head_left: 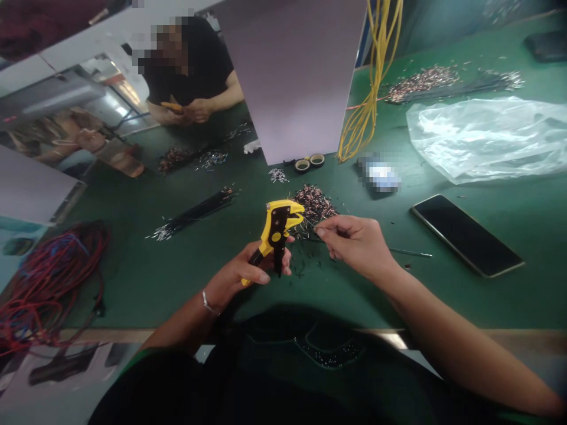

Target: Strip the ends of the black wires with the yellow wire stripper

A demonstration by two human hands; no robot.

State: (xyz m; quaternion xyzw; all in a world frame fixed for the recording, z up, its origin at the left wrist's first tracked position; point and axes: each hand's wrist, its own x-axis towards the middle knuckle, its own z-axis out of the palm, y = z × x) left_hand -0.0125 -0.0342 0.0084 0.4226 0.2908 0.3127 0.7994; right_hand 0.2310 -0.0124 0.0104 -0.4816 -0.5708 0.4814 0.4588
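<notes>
A green workbench (133, 283) runs across the view. At far left lies a tangled coil of red wire (53, 283) with some blue strands in it. Across the bench, a co-worker in a black shirt (190, 71) holds a yellow-handled tool (172, 107) in both hands, behind a heap of cut wires (172, 159). Nearer lies a bundle of black wires (192, 213) with bare, silvery ends.

At center, the person's left hand (239, 274), with a thin bracelet (207, 303) at the wrist, has its fingers closed around the grip of a yellow and black wire stripper (277, 227). The tool's head points up and to the right. Just beside it, the right hand (354, 242) pinches a thin wire (310, 225) between thumb and fingertips, with the wire's end close to the stripper's head. A heap of copper-ended wires (313, 203) sits just behind the stripper, and black offcuts (301, 262) are scattered below it.

Farther back stand a pale purple board (292, 77), two rolls of tape (310, 162), and a hanging yellow cable (370, 77). To the right are a blurred object (380, 174), a pile of wires (443, 85), a clear plastic bag (487, 139), and a black phone (467, 235) lying flat.
</notes>
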